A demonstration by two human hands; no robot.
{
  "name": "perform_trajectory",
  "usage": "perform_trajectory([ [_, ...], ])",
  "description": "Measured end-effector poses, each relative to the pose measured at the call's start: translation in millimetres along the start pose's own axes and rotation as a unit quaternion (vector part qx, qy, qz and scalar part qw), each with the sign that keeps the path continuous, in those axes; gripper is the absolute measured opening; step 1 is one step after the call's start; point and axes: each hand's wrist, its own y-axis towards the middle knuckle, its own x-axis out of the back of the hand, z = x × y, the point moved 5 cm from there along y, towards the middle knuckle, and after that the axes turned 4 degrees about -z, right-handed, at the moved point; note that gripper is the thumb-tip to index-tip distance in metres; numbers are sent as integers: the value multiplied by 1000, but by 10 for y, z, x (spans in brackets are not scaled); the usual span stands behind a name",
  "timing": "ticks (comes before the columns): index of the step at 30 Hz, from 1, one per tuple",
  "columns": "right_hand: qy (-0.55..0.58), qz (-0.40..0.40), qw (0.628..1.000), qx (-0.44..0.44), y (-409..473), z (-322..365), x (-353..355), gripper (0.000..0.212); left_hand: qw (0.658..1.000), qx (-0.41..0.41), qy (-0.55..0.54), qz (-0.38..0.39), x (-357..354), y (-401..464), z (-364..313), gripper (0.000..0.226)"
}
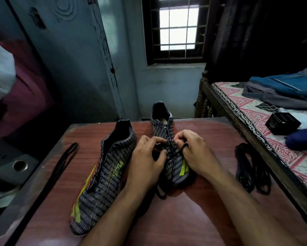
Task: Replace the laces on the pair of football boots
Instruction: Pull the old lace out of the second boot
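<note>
The right dark, white-dashed football boot (168, 139) stands mid-surface, its black lace (178, 151) pinched by both hands, left (145, 162) and right (193, 153). The laceless left boot (104, 174) lies beside; spare black laces (252, 167) and a single black lace (64, 160) flank them on the reddish wooden surface (184, 219).

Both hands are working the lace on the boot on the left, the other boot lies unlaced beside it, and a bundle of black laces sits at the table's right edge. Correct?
One slip: the head view shows the left hand and right hand pinching the lace on the right boot, not the left one. The left boot is the unlaced one beside it. The bundle of black laces does sit at the table's right edge.
</note>
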Motion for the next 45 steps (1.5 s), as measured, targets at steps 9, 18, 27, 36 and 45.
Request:
perform_trajectory([
  [9, 20, -24, 999, -33, 13, -35, 48, 8, 999, 20, -41, 8, 20, 3, -29, 55],
  [18, 81, -61, 995, 1, -30, 105, 106, 31, 983, 67, -158, -59, 100, 7, -40, 65],
  [27, 89, -48, 995, 2, -23, 118, 126, 33, 987, 67, -136, -58, 102, -14, -39, 66],
  [36, 91, -49, 995, -11, -10, 101, 146, 30, 997, 48, -58, 7, 113, -15, -40, 42],
  [45, 87, -59, 994, -17, 3, 44, 118, 22, 989, 77, -73, -106, 220, -37, -35, 49],
])
